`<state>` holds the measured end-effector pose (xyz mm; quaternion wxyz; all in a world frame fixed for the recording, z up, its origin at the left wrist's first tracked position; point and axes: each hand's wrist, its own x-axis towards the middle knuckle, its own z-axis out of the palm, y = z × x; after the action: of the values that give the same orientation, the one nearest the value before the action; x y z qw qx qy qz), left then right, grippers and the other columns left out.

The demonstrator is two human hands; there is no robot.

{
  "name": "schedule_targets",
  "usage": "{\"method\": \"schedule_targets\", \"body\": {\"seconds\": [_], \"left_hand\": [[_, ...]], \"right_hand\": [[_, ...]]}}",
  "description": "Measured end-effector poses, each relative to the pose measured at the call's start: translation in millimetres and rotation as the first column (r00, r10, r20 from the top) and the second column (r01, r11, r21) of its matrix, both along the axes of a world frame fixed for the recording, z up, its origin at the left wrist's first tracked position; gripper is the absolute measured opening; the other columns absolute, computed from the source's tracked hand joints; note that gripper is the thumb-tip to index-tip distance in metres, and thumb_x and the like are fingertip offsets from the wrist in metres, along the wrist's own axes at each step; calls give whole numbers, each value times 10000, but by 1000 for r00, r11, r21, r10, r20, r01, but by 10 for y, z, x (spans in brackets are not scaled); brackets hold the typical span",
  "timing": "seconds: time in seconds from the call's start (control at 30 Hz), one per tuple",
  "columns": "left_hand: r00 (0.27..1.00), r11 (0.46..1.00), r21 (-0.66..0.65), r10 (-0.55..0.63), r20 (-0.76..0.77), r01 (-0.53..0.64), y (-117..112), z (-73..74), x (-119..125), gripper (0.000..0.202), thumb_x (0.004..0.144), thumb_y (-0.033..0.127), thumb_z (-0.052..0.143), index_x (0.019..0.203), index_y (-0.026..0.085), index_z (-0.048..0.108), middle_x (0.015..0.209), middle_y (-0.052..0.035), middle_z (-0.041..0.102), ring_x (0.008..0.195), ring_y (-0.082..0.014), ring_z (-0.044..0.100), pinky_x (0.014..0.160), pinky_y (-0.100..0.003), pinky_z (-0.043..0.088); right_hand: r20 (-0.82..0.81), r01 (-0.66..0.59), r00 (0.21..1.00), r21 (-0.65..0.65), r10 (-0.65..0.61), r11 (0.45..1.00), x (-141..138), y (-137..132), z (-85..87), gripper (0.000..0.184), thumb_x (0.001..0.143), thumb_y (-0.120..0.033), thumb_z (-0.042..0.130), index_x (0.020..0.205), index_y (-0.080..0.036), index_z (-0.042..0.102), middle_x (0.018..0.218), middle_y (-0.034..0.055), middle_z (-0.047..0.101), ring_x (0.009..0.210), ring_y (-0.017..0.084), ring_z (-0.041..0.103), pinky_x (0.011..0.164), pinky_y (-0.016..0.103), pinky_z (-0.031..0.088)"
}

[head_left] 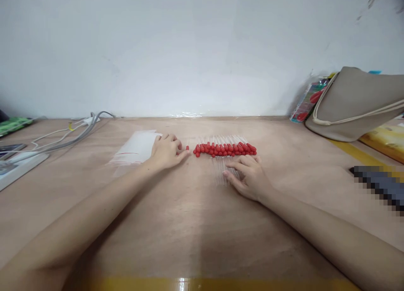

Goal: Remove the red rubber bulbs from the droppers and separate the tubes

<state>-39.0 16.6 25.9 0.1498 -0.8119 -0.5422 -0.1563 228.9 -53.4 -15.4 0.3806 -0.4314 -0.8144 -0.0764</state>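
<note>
My left hand [168, 151] is at the middle left with its fingers curled and its thumb against the red bulb of a single dropper [187, 148]. Right of it lies a row of droppers [225, 149], their red rubber bulbs toward me and their clear thin tubes pointing to the wall. Below this row lies a bunch of loose clear tubes [219, 173] without visible bulbs. My right hand [248, 176] rests over the right side of these tubes, thumb and index finger slightly apart at them. Its other fingers are partly hidden.
A stack of clear plastic bags [134, 148] with red lines lies under and left of my left hand. Grey and white cables [72, 133] run along the left. A beige drawstring bag [356, 101] leans at the back right, near a pixelated dark object [380, 185].
</note>
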Motion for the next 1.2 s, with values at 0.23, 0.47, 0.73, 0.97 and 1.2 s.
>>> {"method": "schedule_targets", "body": {"seconds": [0.23, 0.47, 0.73, 0.97, 1.2], "left_hand": [[998, 994, -93, 58, 21, -56, 91, 27, 136, 267, 741, 394, 526, 638, 185, 654, 882, -77, 581, 889, -256, 506, 803, -426, 333], [962, 973, 230, -34, 270, -30, -248, 20, -19, 198, 752, 333, 551, 648, 179, 619, 827, -49, 576, 830, -214, 494, 764, -374, 365], [877, 868, 255, -465, 120, 425, -679, -217, 79, 88, 755, 282, 593, 765, 197, 612, 849, -27, 622, 791, -174, 523, 717, -336, 370], [833, 810, 312, -546, 90, 497, -676, -232, 179, 78, 765, 274, 590, 789, 201, 603, 824, -21, 642, 741, -161, 527, 677, -328, 375], [819, 819, 259, -556, 141, 511, -686, -241, 245, 228, 777, 302, 579, 973, 187, 605, 1024, -69, 631, 973, -212, 536, 824, -371, 411]], "right_hand": [[-113, 60, 992, -1, -59, 998, 36, 37, -21, 235, 851, -320, 491, 724, -181, 632, 661, 2, 549, 675, 127, 495, 707, 320, 289], [-157, 18, 988, 61, -8, 998, 47, 71, -50, 177, 813, -288, 531, 925, -189, 625, 787, 35, 556, 765, 158, 526, 740, 337, 366], [19, -13, 1000, 219, 9, 976, 26, -36, 50, 478, 737, -441, 608, 1150, -211, 532, 1089, 91, 573, 1028, 245, 503, 916, 432, 295], [166, -158, 977, 138, 134, 978, -54, -57, 19, 202, 809, -362, 564, 958, -243, 632, 806, 2, 651, 812, 160, 523, 902, 404, 257], [220, -197, 959, 75, 176, 978, -140, -69, 8, 174, 854, -288, 502, 912, -235, 658, 662, -10, 600, 712, 136, 477, 854, 378, 263]]}}
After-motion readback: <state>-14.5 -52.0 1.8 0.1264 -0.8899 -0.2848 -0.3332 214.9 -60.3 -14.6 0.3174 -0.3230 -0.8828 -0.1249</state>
